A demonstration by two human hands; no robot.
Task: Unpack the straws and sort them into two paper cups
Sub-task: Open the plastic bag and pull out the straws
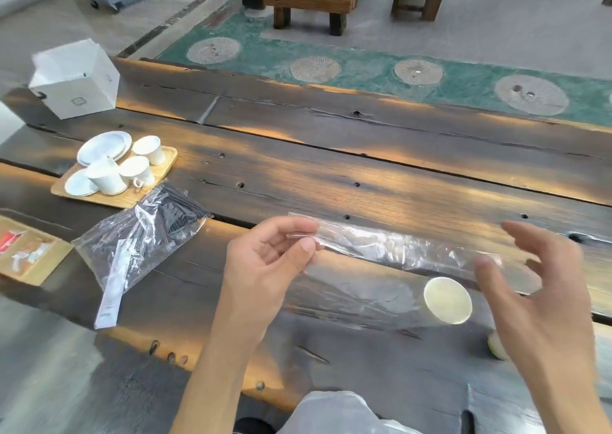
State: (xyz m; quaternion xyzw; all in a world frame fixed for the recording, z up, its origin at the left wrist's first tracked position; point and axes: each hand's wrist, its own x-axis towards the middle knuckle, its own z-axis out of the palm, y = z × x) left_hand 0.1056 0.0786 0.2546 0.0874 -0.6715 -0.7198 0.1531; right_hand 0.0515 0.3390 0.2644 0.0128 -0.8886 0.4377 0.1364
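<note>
My left hand [271, 251] pinches the left end of a long clear plastic bag [390, 248] stretched across the dark wooden table [331, 175]. My right hand [543, 288] hovers at the bag's right end with fingers spread, blurred by motion; I cannot tell whether it touches the bag. A paper cup [447, 299] stands open just below the bag, between my hands. A second cup [495, 347] is mostly hidden behind my right hand. To the left lies another clear bag [142, 234] holding several dark straws.
A wooden tray [165, 163] with white cups and saucers sits at the left, behind the straw bag. A white box [76, 79] stands at the far left corner. A shallow tray with packets [23, 251] lies at the left edge. Benches stand on the floor beyond.
</note>
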